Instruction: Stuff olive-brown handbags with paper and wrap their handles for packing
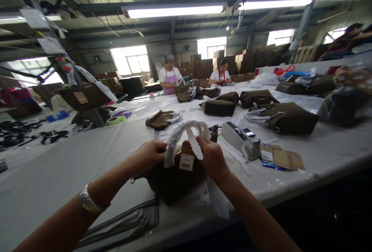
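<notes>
An olive-brown handbag [174,184] stands on the table in front of me. Its handles [172,143] are wrapped in white and arch upward. A brown tag [186,158] with a barcode label hangs at the bag's front. At the bag's top left, my left hand [151,153] is closed, thumb and fingers together by the handle base; what it grips is partly hidden. My right hand [213,157] pinches a white strip with a wavy edge [194,143] beside the right side of the handle.
A tape dispenser [236,137] and brown paper tags [286,159] lie right of the bag. More handbags [290,118] stand beyond. Dark straps [128,221] lie at the near left, a green tape roll [116,120] farther back. Two people [170,75] work across the table.
</notes>
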Demonstrator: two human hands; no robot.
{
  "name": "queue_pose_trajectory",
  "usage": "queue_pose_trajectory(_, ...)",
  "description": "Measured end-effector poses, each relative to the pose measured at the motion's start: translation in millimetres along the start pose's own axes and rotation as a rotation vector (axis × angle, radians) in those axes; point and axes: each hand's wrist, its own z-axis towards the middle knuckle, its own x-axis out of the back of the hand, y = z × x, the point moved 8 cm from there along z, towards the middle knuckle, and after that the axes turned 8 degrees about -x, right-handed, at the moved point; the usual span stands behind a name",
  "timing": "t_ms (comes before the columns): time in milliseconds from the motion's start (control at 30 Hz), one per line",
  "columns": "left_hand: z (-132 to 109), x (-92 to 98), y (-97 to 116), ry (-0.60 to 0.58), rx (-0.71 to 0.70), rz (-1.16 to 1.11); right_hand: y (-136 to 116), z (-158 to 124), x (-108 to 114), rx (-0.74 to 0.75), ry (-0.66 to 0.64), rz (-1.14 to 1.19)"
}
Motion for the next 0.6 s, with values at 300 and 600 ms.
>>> queue_pose_trajectory(300, -52.8, 27.4, -13.6, 0.380, 0.052, -0.455, -1.8, -20.5, -8.6, -0.063, -0.272, 0.379)
queue_pose_trajectory(600, -93.3, -13.0, 7.6, 0.622, -0.306, -0.623, -10.4, -53.1, -26.1, -0.188, -0.185, 0.545)
